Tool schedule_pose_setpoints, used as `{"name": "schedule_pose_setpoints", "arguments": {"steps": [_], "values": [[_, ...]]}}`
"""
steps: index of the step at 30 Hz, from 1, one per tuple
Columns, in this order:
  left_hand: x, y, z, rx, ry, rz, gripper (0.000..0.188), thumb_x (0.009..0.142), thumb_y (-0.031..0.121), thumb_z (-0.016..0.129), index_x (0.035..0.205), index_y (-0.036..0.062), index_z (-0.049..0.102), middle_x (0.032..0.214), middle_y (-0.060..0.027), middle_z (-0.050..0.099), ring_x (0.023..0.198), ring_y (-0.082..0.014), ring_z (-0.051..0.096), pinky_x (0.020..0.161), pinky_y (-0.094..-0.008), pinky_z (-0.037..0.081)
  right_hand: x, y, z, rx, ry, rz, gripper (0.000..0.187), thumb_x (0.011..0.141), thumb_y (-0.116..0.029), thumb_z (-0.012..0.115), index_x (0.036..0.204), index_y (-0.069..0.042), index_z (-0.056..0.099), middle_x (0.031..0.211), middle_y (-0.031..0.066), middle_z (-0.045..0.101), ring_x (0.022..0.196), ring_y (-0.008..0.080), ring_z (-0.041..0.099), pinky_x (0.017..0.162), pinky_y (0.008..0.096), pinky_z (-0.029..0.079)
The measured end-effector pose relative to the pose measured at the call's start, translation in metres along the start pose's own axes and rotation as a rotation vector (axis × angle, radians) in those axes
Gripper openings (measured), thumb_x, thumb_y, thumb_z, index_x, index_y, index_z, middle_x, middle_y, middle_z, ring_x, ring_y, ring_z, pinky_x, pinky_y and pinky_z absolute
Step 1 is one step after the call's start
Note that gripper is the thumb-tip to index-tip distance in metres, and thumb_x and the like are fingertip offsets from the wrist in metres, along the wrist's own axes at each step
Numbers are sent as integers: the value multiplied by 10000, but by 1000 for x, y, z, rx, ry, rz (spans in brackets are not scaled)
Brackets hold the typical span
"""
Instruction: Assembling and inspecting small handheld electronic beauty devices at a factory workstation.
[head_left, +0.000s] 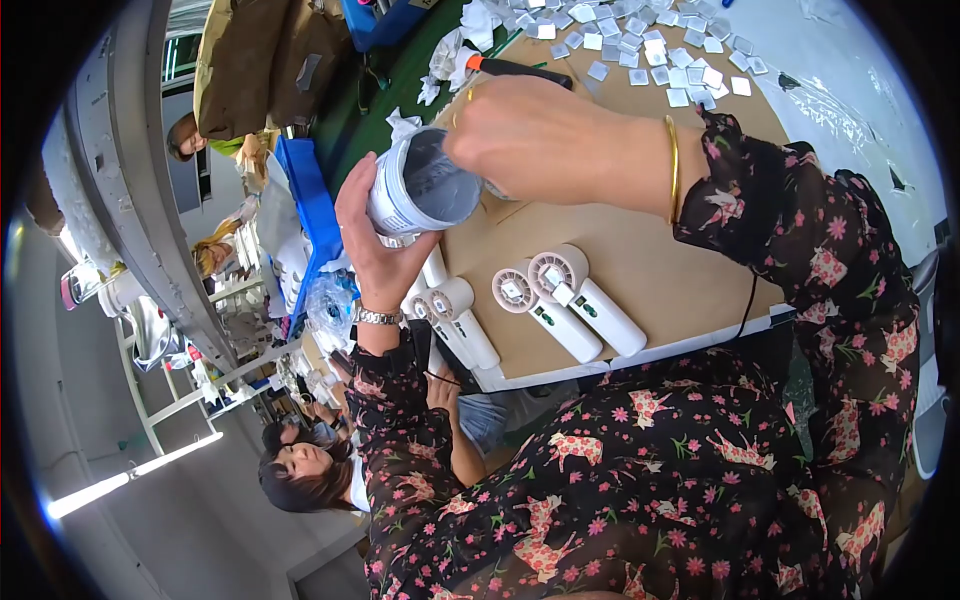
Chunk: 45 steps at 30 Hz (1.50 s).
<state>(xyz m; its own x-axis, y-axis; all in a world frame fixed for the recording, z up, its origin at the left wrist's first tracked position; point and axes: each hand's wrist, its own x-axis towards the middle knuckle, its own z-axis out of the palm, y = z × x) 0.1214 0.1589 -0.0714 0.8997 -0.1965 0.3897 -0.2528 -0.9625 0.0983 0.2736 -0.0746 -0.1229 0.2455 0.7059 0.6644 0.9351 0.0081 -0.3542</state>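
My left hand [382, 262] is wrapped round a white tub [392, 198], which is tilted with its mouth toward my right. Grey paste [448, 190] coats the inside. At the tub's rim, my right hand [512, 135] is closed, its fingertips hidden at the opening; whatever they grip cannot be made out. Below the hands, several white handheld fan bodies lie in pairs on brown cardboard [690, 265]. The right pair, a nearer fan body [612, 318] and its neighbour [568, 332], shows round heads, pale squares and small green circuit boards. Another fan body [476, 338] lies close to my left wrist.
Many small translucent square pieces [655, 55] are scattered at the far side. An orange-and-black handled tool [520, 70] lies beyond my right hand, near crumpled tissue [443, 62]. A blue bin [312, 205] stands at left, with other people seated beyond it.
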Motion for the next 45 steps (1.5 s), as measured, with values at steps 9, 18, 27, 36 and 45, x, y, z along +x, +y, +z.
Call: {"name": "schedule_pose_setpoints", "arguments": {"steps": [9, 18, 27, 36, 45], "values": [[1, 1, 2, 11, 16, 33, 999, 632, 71, 960, 1506, 27, 477, 1521, -192, 562, 1376, -359, 566, 1185, -461, 435, 1, -5, 3, 26, -64, 12, 32, 723, -5, 693, 715, 15, 716, 743, 211, 702, 762, 408, 719, 702, 464, 578], [-2, 4, 3, 9, 21, -23, 1004, 631, 74, 965, 1505, 31, 474, 1526, -194, 557, 1386, -365, 559, 1187, -464, 433, -6, -7, 1, -26, -4, 7, 45, 723, -20, 704, 682, 0, 706, 734, 202, 703, 764, 386, 731, 684, 453, 584], [-2, 3, 4, 1, 48, -16, 1006, 612, 90, 989, 1482, 53, 488, 1500, -211, 573, 1368, -395, 574, 1172, -477, 452, -5, -12, 1, -42, -102, 19, 49, 728, -35, 708, 688, -8, 714, 744, 208, 703, 770, 389, 735, 682, 460, 585], [0, 5, 5, 7, 43, 21, 998, 634, 91, 976, 1498, 43, 479, 1512, -203, 571, 1385, -376, 566, 1188, -471, 436, -6, -17, 0, 94, -8, -58, 57, 748, -30, 703, 703, -8, 728, 757, 196, 711, 767, 389, 728, 699, 464, 581], [-3, 5, 6, 9, 37, -22, 1001, 607, 80, 990, 1477, 63, 496, 1490, -217, 575, 1375, -409, 567, 1172, -478, 453, -8, -7, -6, -23, -11, -31, 46, 761, -43, 710, 736, -5, 718, 753, 205, 706, 774, 386, 733, 694, 462, 584]]}}
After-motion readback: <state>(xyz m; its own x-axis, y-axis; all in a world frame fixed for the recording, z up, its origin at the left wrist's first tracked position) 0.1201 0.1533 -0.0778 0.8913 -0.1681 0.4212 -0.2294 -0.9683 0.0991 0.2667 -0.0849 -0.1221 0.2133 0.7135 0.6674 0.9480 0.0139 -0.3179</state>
